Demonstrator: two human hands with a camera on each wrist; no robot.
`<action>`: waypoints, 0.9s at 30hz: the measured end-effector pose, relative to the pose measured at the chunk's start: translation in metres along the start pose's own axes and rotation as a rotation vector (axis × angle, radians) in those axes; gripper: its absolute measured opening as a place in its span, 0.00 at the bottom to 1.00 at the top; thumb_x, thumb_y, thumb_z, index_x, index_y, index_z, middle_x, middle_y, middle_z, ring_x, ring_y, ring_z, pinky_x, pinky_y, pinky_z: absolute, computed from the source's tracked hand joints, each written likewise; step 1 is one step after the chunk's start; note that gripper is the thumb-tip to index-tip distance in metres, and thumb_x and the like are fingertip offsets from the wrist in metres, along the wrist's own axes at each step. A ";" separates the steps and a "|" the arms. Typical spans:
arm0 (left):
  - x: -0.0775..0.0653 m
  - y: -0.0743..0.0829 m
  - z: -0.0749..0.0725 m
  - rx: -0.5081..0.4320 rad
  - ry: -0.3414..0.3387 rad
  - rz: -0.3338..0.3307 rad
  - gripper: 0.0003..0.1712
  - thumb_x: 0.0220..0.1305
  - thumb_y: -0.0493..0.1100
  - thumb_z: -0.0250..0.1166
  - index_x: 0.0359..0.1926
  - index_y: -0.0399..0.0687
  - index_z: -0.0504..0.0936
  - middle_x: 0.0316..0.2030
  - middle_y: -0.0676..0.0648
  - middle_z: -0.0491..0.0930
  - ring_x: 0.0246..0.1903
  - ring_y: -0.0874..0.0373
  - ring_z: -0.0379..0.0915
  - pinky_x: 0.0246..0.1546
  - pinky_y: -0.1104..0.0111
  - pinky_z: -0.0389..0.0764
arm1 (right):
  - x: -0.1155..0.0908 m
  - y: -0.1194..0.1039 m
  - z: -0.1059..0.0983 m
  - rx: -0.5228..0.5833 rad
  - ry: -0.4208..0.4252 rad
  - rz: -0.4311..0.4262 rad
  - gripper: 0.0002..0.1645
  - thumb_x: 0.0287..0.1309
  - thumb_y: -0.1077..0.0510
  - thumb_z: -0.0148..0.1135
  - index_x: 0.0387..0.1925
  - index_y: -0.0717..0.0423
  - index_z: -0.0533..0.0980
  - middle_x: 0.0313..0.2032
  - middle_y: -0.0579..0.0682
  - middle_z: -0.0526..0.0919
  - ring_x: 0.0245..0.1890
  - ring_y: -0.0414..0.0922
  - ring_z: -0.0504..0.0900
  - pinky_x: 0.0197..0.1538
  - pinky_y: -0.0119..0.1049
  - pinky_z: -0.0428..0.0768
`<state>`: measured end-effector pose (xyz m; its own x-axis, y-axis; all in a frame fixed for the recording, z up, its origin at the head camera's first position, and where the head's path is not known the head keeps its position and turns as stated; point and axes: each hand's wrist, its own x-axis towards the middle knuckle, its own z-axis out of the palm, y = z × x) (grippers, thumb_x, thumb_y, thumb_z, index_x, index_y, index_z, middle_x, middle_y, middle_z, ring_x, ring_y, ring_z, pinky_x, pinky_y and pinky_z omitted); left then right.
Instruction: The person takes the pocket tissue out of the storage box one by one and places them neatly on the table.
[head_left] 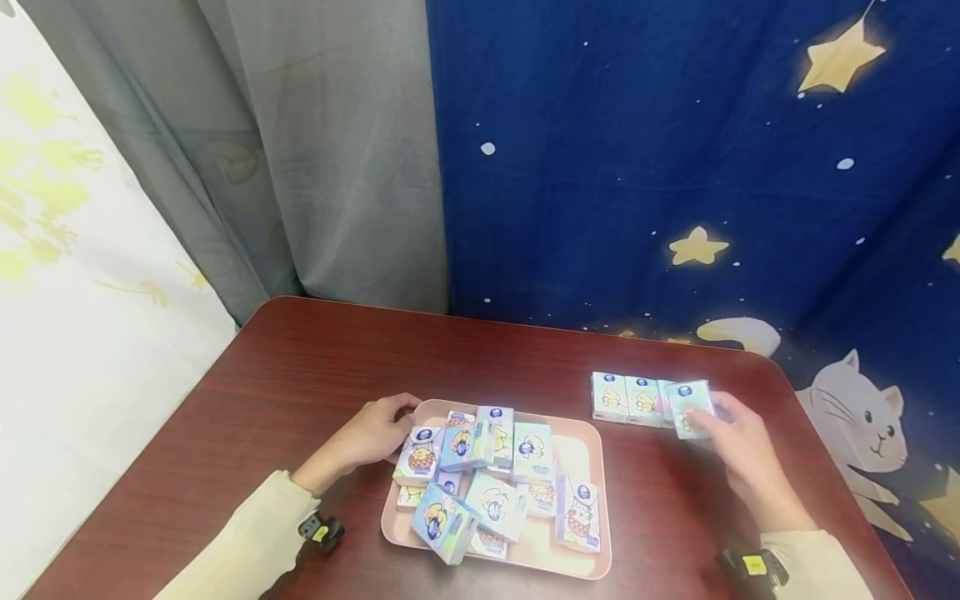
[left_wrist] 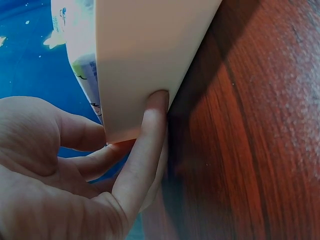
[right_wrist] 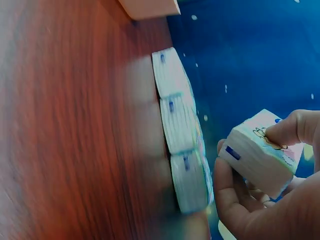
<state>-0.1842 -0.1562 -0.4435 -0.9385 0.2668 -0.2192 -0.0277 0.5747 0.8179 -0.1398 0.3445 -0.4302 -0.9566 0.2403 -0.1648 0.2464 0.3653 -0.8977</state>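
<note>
Pinching a packet (right_wrist: 257,162), right fingers (right_wrist: 229,192) hover over reddish table (head_left: 337,350), left fingers (left_wrist: 145,145) clasping tray (left_wrist: 140,60), starry curtain (head_left: 562,208) behind

The table (head_left: 315,358) shows reddish wood grain under a smooth, faintly glossy finish; the tray (head_left: 536,554) at six o'clock looks like smooth, matt plastic; the packets (head_left: 577,512), piled there and lined up at four o'clock, look like soft layered paper in thin, shiny film; the curtains at eleven (head_left: 345,125) and two o'clock (head_left: 675,150) are matt cloth, as are the creased sleeves (head_left: 251,533).
</note>
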 end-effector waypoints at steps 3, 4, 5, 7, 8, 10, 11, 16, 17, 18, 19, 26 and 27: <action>0.000 0.000 0.000 -0.001 -0.002 0.007 0.18 0.83 0.35 0.56 0.67 0.34 0.80 0.35 0.44 0.84 0.30 0.53 0.85 0.28 0.59 0.90 | 0.007 0.003 -0.006 0.038 0.048 0.021 0.33 0.81 0.57 0.62 0.75 0.72 0.66 0.48 0.43 0.81 0.41 0.32 0.81 0.47 0.27 0.84; -0.001 0.001 0.000 0.000 -0.002 0.011 0.18 0.83 0.35 0.56 0.67 0.34 0.80 0.34 0.44 0.84 0.30 0.53 0.85 0.27 0.59 0.90 | 0.009 0.004 -0.008 0.046 0.062 0.029 0.33 0.81 0.57 0.62 0.75 0.72 0.66 0.47 0.41 0.81 0.40 0.32 0.81 0.46 0.27 0.84; -0.001 0.001 0.000 0.000 -0.003 0.014 0.18 0.84 0.36 0.56 0.67 0.34 0.80 0.34 0.44 0.84 0.30 0.53 0.85 0.27 0.59 0.90 | 0.011 0.005 -0.010 0.058 0.072 0.041 0.33 0.80 0.58 0.62 0.75 0.72 0.65 0.46 0.40 0.80 0.39 0.32 0.81 0.45 0.27 0.84; -0.001 0.002 0.000 -0.007 -0.003 0.016 0.18 0.84 0.36 0.56 0.67 0.34 0.80 0.34 0.44 0.84 0.30 0.53 0.85 0.27 0.59 0.90 | 0.015 0.007 -0.014 0.083 0.087 0.061 0.34 0.79 0.58 0.62 0.76 0.72 0.64 0.44 0.39 0.80 0.38 0.32 0.82 0.44 0.27 0.84; -0.001 0.002 0.000 -0.011 -0.002 0.016 0.18 0.83 0.36 0.56 0.67 0.34 0.80 0.34 0.44 0.84 0.30 0.53 0.85 0.27 0.59 0.90 | 0.016 0.008 -0.016 0.089 0.090 0.070 0.35 0.80 0.58 0.62 0.76 0.72 0.64 0.44 0.40 0.80 0.38 0.33 0.82 0.43 0.26 0.84; -0.002 0.002 0.000 -0.016 -0.002 0.016 0.18 0.83 0.36 0.56 0.67 0.34 0.80 0.34 0.44 0.84 0.30 0.53 0.85 0.27 0.59 0.90 | 0.017 0.011 -0.019 0.102 0.087 0.080 0.36 0.80 0.57 0.62 0.77 0.72 0.62 0.44 0.40 0.79 0.38 0.33 0.82 0.43 0.26 0.84; -0.002 0.002 0.000 -0.017 -0.002 0.017 0.18 0.83 0.35 0.56 0.66 0.34 0.80 0.34 0.44 0.84 0.30 0.53 0.85 0.27 0.59 0.90 | 0.018 0.013 -0.020 0.117 0.092 0.084 0.36 0.80 0.58 0.63 0.77 0.72 0.62 0.43 0.39 0.79 0.37 0.33 0.82 0.42 0.26 0.85; -0.001 0.001 0.001 -0.003 0.002 0.017 0.18 0.83 0.35 0.56 0.66 0.34 0.81 0.33 0.44 0.84 0.29 0.54 0.85 0.27 0.59 0.90 | 0.022 0.019 -0.026 0.162 0.103 0.111 0.40 0.79 0.57 0.64 0.79 0.72 0.60 0.44 0.41 0.80 0.36 0.33 0.84 0.42 0.26 0.86; -0.001 0.001 0.001 0.001 0.001 0.017 0.18 0.83 0.36 0.56 0.66 0.34 0.80 0.33 0.44 0.84 0.30 0.54 0.85 0.27 0.59 0.90 | 0.023 0.020 -0.026 0.170 0.106 0.117 0.40 0.79 0.57 0.64 0.80 0.72 0.59 0.43 0.41 0.80 0.36 0.33 0.85 0.43 0.26 0.87; 0.000 0.000 0.001 0.001 0.002 0.014 0.18 0.83 0.35 0.56 0.66 0.34 0.81 0.33 0.44 0.84 0.30 0.54 0.85 0.27 0.60 0.90 | 0.023 0.021 -0.027 0.173 0.107 0.122 0.42 0.79 0.57 0.65 0.80 0.72 0.58 0.43 0.41 0.80 0.36 0.33 0.86 0.43 0.27 0.87; 0.000 0.000 0.001 0.002 0.004 0.012 0.18 0.83 0.35 0.56 0.66 0.34 0.81 0.33 0.44 0.84 0.29 0.54 0.85 0.27 0.60 0.90 | 0.024 0.022 -0.028 0.179 0.110 0.124 0.42 0.79 0.58 0.65 0.81 0.72 0.57 0.43 0.41 0.81 0.35 0.33 0.87 0.43 0.27 0.87; -0.001 0.001 0.000 -0.006 0.002 0.003 0.18 0.83 0.35 0.56 0.66 0.34 0.80 0.33 0.44 0.84 0.30 0.53 0.85 0.27 0.60 0.90 | 0.028 0.028 -0.029 0.082 0.152 0.102 0.43 0.78 0.58 0.66 0.81 0.75 0.58 0.55 0.67 0.82 0.32 0.33 0.89 0.40 0.29 0.88; -0.001 0.001 0.000 -0.006 0.001 0.002 0.18 0.83 0.35 0.56 0.66 0.34 0.80 0.34 0.44 0.84 0.30 0.53 0.85 0.27 0.60 0.90 | 0.028 0.029 -0.028 0.058 0.161 0.100 0.43 0.78 0.58 0.66 0.80 0.75 0.58 0.60 0.72 0.79 0.32 0.33 0.89 0.39 0.28 0.88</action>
<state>-0.1833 -0.1560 -0.4426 -0.9390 0.2671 -0.2168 -0.0279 0.5691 0.8218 -0.1552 0.3870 -0.4491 -0.8896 0.4150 -0.1910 0.3249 0.2810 -0.9030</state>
